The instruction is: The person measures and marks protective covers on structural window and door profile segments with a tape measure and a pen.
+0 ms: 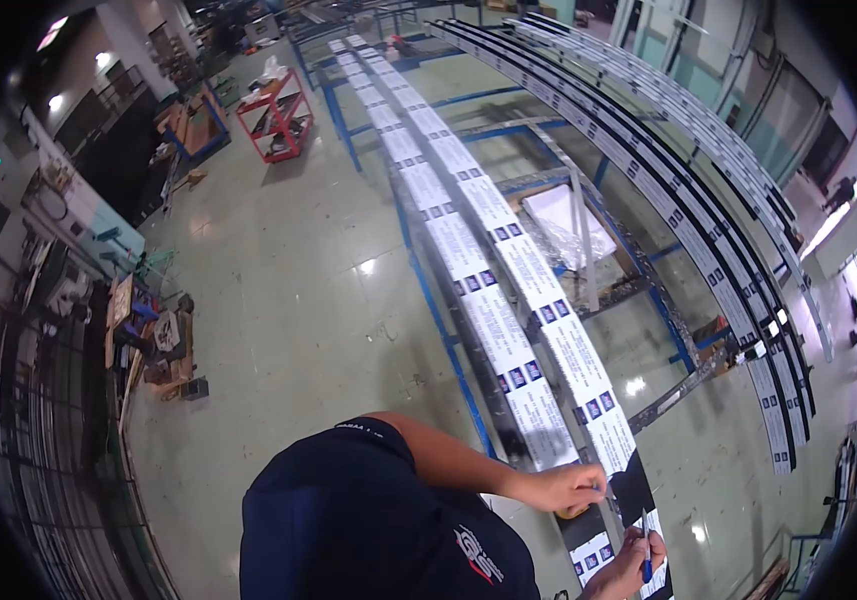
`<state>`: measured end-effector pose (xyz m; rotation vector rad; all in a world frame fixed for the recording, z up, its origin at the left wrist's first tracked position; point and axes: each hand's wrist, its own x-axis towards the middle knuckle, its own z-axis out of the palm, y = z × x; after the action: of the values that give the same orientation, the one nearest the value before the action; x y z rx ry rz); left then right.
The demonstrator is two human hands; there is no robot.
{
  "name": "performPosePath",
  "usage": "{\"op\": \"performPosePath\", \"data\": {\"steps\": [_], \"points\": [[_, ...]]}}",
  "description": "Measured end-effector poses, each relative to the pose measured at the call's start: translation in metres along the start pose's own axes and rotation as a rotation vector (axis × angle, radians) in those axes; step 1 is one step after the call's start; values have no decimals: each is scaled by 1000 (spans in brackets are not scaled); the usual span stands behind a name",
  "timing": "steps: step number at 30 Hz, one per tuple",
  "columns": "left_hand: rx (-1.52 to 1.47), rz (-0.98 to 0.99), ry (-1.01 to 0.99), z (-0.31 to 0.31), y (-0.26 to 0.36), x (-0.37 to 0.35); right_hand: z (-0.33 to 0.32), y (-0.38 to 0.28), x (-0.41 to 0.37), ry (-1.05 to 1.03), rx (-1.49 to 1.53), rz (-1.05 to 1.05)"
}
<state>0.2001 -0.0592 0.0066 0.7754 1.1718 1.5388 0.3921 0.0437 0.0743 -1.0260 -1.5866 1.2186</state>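
Two long profiles run away from me side by side, the left profile (463, 260) and the right profile (508, 235), both wrapped in white printed film with dark blue logo squares. Near their close end, bare dark surface (632, 490) shows between stretches of film. My left hand (570, 489) is over this end, its fingers pinched together; what they hold, if anything, is too small to name. A small yellow thing (573, 512) shows beneath it. My right hand (633, 562) grips a slim blue pen-like tool (647, 565), its thin tip pointing up along the right profile.
A blue metal rack (438, 325) carries the profiles. More film-wrapped profiles (648, 160) lie along the right. Inside the frame is a white sheet (568, 225) under clear plastic. A red cart (276, 118) stands at the far left, with wooden pieces (173, 345) on the floor nearer.
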Motion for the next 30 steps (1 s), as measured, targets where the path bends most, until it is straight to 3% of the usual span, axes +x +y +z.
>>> {"op": "performPosePath", "data": {"steps": [2, 4, 6, 7, 10, 20, 30], "points": [[24, 79, -131, 1, -13, -28, 3, -6, -26, -34, 181, 111], [58, 27, -68, 2, -1, -60, 6, -8, -48, -68, 349, 242], [21, 12, -4, 1, -6, -88, 6, -1, -68, -413, 603, 293], [-107, 28, -8, -1, -11, -102, 5, 27, -78, -412, 691, 368], [-292, -100, 84, -4, 1, -152, 21, 15, -118, -449, 846, 432], [-500, -42, 14, -55, 35, -236, 100, -41, -206, -498, 713, 422], [-454, 121, 207, -241, 98, -350, 310, -83, -275, -744, 630, 317]]}}
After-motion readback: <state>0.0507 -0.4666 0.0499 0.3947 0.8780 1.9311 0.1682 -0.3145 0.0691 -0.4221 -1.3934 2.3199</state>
